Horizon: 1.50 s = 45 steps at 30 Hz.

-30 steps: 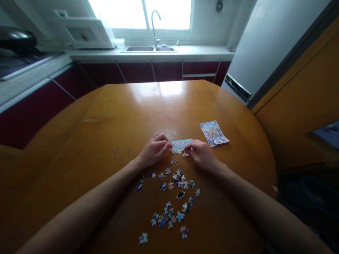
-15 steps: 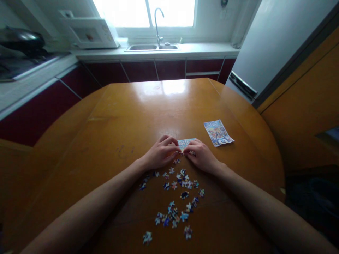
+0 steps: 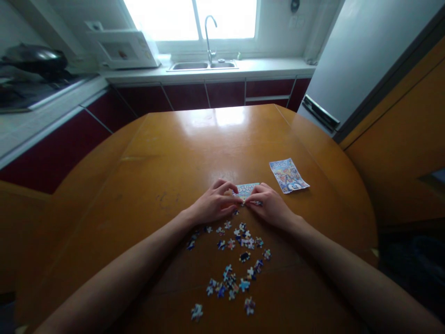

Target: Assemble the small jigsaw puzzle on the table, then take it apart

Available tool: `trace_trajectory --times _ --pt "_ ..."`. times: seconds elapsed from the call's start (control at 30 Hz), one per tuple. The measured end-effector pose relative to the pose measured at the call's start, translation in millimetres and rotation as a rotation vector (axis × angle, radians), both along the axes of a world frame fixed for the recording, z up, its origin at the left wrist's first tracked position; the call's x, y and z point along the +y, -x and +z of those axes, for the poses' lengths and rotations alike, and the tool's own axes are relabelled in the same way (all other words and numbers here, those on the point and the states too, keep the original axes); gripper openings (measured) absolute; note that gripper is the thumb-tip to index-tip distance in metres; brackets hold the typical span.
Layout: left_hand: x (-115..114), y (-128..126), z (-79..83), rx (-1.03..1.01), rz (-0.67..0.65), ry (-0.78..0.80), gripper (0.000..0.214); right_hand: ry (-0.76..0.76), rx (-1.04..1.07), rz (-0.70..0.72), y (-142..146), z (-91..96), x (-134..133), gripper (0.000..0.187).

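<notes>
A person's left hand (image 3: 216,202) and right hand (image 3: 270,205) rest at the near edge of a partly assembled jigsaw puzzle (image 3: 248,189) on a glossy wooden counter (image 3: 194,153). The fingers of both curl inward, tips close together; whether they pinch a piece cannot be told. Loose puzzle pieces (image 3: 244,285) lie scattered nearer the camera, a printed picture sheet (image 3: 289,175) off to the right.

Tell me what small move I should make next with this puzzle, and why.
Probably press gently along the near edge of the puzzle section: your left grip and right grip nearly meet there, partly covering that edge, so I can't tell whether it lies flush.
</notes>
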<state>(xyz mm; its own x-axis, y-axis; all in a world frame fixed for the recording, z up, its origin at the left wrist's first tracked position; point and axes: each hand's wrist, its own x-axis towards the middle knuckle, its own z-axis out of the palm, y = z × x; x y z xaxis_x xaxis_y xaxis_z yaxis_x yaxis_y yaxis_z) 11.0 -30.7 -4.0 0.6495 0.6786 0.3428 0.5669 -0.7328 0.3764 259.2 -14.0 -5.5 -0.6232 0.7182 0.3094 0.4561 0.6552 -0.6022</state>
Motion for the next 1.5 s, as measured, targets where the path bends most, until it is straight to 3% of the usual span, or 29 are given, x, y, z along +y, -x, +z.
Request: trace_trajectory --times 0.33,1.5 --pt "0.1 0.6 2.0 -0.025 -0.030 -0.022 0.024 -0.004 0.009 0.050 0.9 -5.3 -1.1 0.012" --pt "1.4 1.1 1.2 -0.017 -0.025 -0.040 0.023 -0.076 -0.051 -0.014 2.6 -0.4 -3.7 0.012"
